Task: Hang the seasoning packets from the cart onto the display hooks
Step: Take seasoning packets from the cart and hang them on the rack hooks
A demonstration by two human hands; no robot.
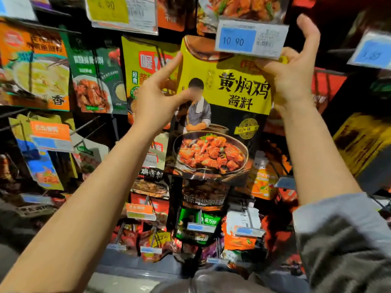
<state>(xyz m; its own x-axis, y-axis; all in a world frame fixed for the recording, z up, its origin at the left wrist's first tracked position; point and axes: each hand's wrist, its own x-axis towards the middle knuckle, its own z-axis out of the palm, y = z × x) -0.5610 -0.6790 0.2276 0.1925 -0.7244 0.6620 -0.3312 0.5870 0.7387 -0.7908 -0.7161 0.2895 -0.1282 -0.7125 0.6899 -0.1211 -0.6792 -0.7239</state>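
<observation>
A large yellow and black seasoning packet (224,115) with a braised chicken picture hangs upright in front of the display. My left hand (156,96) pinches its upper left edge between thumb and index finger. At its upper right corner my right hand (294,75) grips it just under a blue 10.90 price tag (250,40). The packet's top lies behind that tag, so the hook there is hidden. The cart is out of sight.
Rows of other hanging seasoning packets fill the wall: an orange one (33,66), a green one (95,75), a yellow one (146,66) behind my left hand. Metal hooks with price tags (122,15) stick out toward me. Lower rows hold more small packets (196,225).
</observation>
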